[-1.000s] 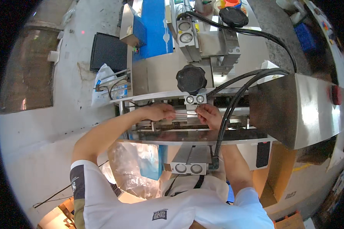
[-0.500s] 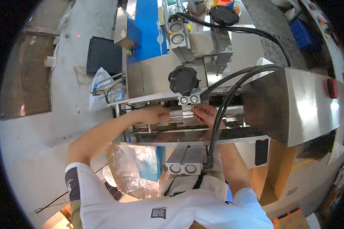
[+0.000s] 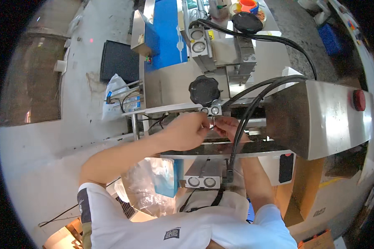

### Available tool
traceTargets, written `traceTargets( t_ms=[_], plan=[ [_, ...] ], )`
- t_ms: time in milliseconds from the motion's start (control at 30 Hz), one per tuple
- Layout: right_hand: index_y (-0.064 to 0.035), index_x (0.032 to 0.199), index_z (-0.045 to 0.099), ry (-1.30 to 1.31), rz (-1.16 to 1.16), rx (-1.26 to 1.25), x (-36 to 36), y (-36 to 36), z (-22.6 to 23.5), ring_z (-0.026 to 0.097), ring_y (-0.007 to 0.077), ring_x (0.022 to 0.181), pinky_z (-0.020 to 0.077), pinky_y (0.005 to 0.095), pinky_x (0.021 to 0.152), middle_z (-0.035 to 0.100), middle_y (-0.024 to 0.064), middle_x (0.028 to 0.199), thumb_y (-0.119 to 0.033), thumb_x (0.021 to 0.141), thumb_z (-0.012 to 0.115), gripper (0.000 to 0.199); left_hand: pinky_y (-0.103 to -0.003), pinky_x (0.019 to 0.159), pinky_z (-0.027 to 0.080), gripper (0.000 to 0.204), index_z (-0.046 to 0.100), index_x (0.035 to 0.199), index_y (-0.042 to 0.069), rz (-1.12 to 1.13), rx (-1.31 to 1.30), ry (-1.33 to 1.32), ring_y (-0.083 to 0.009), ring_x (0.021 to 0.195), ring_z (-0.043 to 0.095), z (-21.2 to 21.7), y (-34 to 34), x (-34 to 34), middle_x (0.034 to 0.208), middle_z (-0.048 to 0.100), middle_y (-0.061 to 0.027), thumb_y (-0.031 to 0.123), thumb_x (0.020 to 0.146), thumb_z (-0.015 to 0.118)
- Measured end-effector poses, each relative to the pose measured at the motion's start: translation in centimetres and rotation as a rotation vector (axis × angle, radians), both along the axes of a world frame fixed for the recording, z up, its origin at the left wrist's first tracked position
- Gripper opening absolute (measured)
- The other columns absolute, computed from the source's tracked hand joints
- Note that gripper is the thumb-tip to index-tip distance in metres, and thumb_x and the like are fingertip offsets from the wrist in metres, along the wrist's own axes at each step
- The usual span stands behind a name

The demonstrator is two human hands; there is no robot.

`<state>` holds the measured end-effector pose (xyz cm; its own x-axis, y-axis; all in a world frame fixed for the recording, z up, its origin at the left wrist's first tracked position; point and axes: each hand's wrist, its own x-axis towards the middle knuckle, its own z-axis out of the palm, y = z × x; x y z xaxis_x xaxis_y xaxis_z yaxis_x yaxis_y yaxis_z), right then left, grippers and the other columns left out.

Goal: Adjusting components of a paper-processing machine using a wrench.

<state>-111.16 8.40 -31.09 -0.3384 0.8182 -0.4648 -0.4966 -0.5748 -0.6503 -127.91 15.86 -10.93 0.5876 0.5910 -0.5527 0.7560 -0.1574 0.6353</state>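
Observation:
Both my hands are inside the gap of a metal machine, below a black lobed knob [image 3: 203, 90] and a small metal block [image 3: 215, 111] with round ends. My left hand [image 3: 188, 130] is closed, its fingertips pinched close to those of my right hand. My right hand [image 3: 227, 126] is also closed in a pinch, just under the block and beside the black cables [image 3: 244, 119]. A short thin piece shows between the fingertips, too small to name. A metal front rail [image 3: 253, 148] of the machine passes in front of my hands.
A steel housing [image 3: 328, 120] with a red button [image 3: 359, 100] stands at the right. Another metal block [image 3: 201, 181] sits near my body. Farther off are a blue belt [image 3: 167, 37], a second black knob [image 3: 247, 23] and a plastic bag [image 3: 116, 95] at the left.
My left hand has moved right along the gap, from apart to close beside my right hand. The right hand stays near the block. The whole view has shifted slightly.

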Motion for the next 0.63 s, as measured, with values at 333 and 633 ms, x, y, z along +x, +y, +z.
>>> traceTargets(
  t_ms=[333,633],
  plan=[
    [-0.0054,0.098,0.065,0.088,-0.027,-0.041,-0.1,0.0,1.5,0.053,0.0070,0.068,0.0400,0.0196,0.058,0.062,-0.0003,0.081,-0.022,0.095,0.060,0.017,-0.028,0.064,0.050,0.017,0.061,0.096,-0.003,0.108,-0.255,-0.102,-0.0125,0.072,0.063,1.2,-0.3,0.0,0.080,0.065,-0.0078,0.013,0.093,0.055],
    [-0.0030,0.114,0.059,0.007,0.228,0.033,0.9,-0.2,-1.6,0.064,0.0149,0.095,0.0534,0.0269,0.082,0.067,0.0084,0.106,-0.031,0.086,0.074,0.042,-0.030,0.074,0.054,0.022,0.065,0.102,-0.001,0.148,-0.334,-0.082,-0.0153,0.076,0.066,0.9,-0.7,-1.2,0.088,0.069,-0.0092,0.018,0.095,0.056]
  ],
)
